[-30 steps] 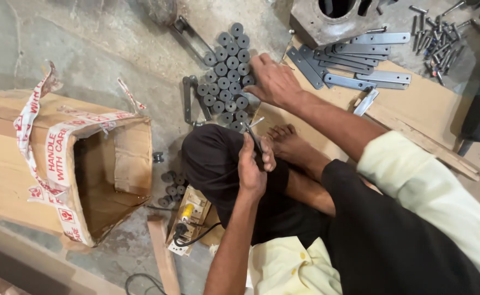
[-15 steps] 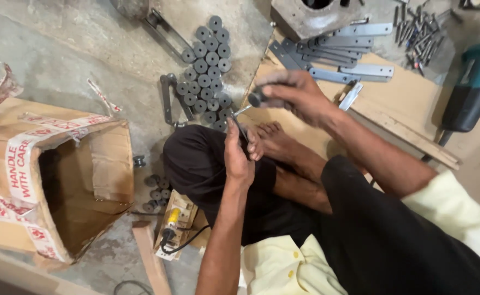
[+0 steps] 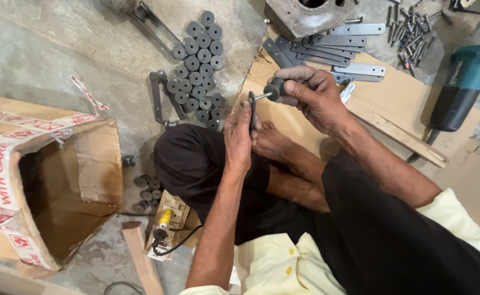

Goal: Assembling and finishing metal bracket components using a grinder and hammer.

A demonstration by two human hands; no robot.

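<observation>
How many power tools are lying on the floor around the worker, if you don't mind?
1: a teal power tool lies at the right edge, beyond the right hand; others may be out of frame.

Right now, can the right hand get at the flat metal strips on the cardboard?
Probably yes, but not freely. The strips lie uncovered just beyond the right hand with nothing between. That hand is closed on a small dark roller, so it would likely need to let go first.
</observation>
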